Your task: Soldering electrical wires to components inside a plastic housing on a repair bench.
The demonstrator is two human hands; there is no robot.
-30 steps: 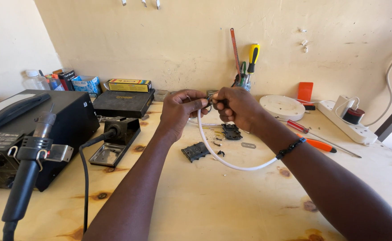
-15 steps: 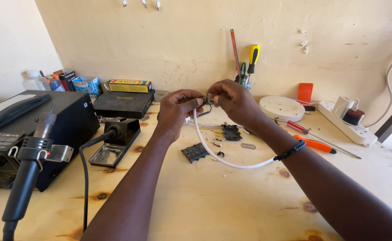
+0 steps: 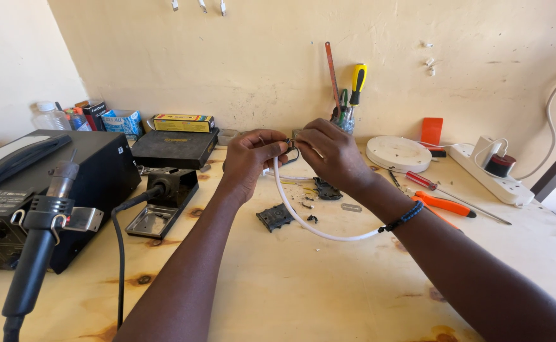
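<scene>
Above the wooden workbench my left hand and my right hand meet, both pinching the dark end of a white cable. The cable hangs in a loop down to the bench and runs under my right wrist, which wears a black bracelet. Small black plastic parts and tiny pieces lie on the bench just below my hands.
A black rework station with a hot-air handle stands left, a soldering-iron stand beside it. A tool cup with screwdrivers, a white round disc, a power strip, a red screwdriver and orange-handled pliers lie right.
Both hands stay together at the cable end with only small finger movements. The cable loop has swung slightly.
</scene>
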